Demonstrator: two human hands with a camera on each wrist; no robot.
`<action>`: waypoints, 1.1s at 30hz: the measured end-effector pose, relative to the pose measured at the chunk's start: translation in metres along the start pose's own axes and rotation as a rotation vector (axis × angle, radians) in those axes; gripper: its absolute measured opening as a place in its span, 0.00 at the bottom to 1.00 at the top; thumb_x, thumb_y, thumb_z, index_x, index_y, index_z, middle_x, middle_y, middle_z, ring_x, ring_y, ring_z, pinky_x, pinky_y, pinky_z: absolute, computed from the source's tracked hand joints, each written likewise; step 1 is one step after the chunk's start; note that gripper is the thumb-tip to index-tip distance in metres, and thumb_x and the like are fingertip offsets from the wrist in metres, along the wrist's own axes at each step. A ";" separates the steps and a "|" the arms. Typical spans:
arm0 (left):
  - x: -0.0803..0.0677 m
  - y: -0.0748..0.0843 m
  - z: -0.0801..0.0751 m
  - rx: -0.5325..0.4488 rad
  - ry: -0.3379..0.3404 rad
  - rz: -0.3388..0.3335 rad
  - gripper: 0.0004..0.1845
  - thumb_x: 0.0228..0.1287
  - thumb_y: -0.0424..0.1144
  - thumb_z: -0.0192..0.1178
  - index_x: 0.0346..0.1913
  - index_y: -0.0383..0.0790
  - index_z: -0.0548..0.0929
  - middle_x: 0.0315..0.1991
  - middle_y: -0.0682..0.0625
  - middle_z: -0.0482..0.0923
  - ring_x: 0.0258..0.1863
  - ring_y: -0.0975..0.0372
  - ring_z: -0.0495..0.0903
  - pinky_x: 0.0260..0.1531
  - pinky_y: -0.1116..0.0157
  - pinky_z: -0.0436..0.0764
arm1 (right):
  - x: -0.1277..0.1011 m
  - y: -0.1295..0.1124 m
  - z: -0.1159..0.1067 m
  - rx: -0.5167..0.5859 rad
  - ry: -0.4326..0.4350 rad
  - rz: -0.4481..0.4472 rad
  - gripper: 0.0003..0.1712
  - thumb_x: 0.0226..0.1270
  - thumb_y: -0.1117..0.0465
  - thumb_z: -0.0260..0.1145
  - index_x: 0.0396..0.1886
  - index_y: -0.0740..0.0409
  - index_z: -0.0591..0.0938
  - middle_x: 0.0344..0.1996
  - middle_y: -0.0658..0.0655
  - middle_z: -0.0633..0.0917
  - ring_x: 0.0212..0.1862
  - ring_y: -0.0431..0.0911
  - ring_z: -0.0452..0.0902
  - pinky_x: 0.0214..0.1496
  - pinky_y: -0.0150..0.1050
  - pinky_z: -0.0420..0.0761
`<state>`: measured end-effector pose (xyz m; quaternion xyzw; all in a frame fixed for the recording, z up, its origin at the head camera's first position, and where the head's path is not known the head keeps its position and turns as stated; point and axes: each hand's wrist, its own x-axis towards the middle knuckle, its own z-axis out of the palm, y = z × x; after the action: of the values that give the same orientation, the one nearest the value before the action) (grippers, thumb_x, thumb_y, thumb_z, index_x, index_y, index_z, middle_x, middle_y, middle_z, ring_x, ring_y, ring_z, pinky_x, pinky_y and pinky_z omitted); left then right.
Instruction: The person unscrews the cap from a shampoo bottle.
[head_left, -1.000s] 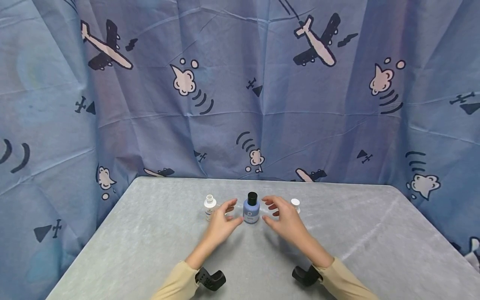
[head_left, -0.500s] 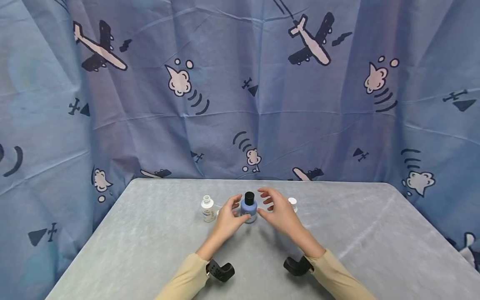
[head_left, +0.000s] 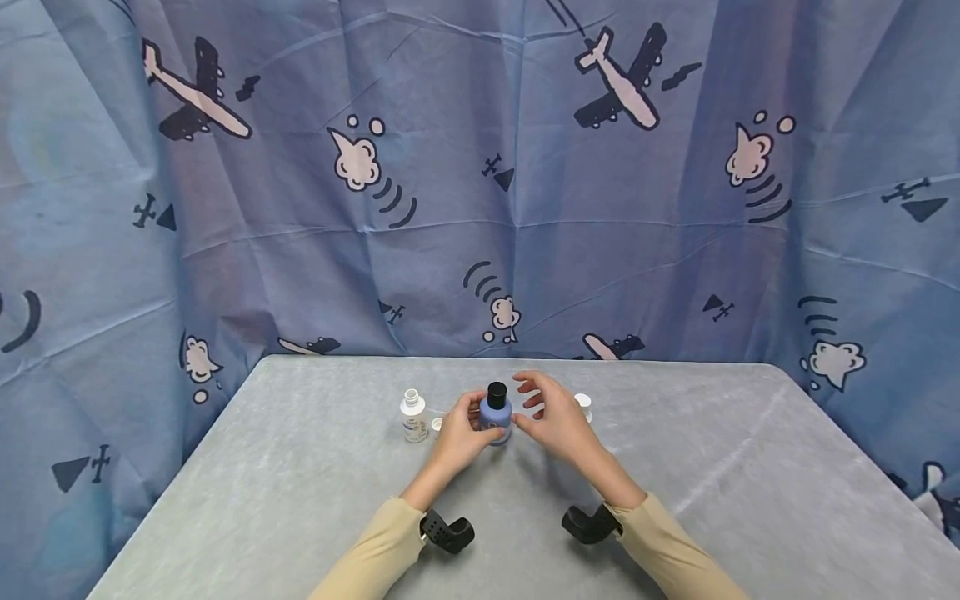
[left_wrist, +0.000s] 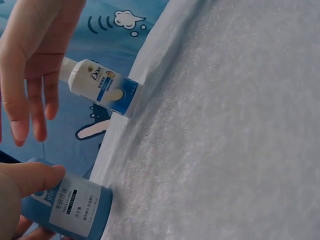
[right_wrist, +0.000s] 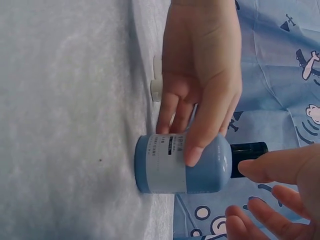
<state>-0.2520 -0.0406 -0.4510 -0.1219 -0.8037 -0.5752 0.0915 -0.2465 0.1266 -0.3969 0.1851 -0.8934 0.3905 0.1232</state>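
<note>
A blue bottle [head_left: 495,417] with a black cap [head_left: 497,393] stands upright on the table in the head view. My left hand [head_left: 459,435] grips its body from the left, thumb across the front label, as the right wrist view also shows. The far side of the bottle and some left fingers are hidden. To the right of the cap is my right hand [head_left: 557,418], fingers spread and loosely bent, holding nothing. In the right wrist view its thumb [right_wrist: 265,167] overlaps the black cap [right_wrist: 250,150].
Left of the hands stands an uncapped white bottle [head_left: 413,417], with a small white round piece [head_left: 437,425] beside it. Behind my right hand a white bottle [left_wrist: 105,87] with a blue label is partly hidden. A printed blue curtain [head_left: 450,167] hangs beyond the table [head_left: 300,500].
My left hand has moved right to the blue bottle and taken hold of it. The right hand has risen slightly toward the cap's level. The camera view has shifted a little.
</note>
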 end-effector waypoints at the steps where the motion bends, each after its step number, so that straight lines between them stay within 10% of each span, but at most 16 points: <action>1: 0.000 0.000 0.001 0.001 0.002 -0.006 0.32 0.49 0.32 0.71 0.58 0.26 0.71 0.51 0.32 0.79 0.49 0.47 0.81 0.50 0.56 0.81 | 0.001 0.000 0.000 -0.003 -0.001 -0.001 0.34 0.50 0.69 0.74 0.60 0.59 0.74 0.46 0.63 0.83 0.42 0.52 0.82 0.42 0.47 0.83; 33: -0.004 0.006 0.009 0.083 0.159 0.017 0.29 0.46 0.42 0.75 0.53 0.41 0.77 0.43 0.43 0.84 0.40 0.55 0.84 0.44 0.60 0.81 | 0.005 -0.021 -0.007 0.054 -0.018 0.060 0.31 0.53 0.65 0.73 0.59 0.56 0.75 0.48 0.62 0.82 0.45 0.52 0.82 0.43 0.43 0.84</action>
<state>-0.2466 -0.0308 -0.4492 -0.0785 -0.8160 -0.5484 0.1649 -0.2416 0.1171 -0.3770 0.1650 -0.8888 0.4162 0.0984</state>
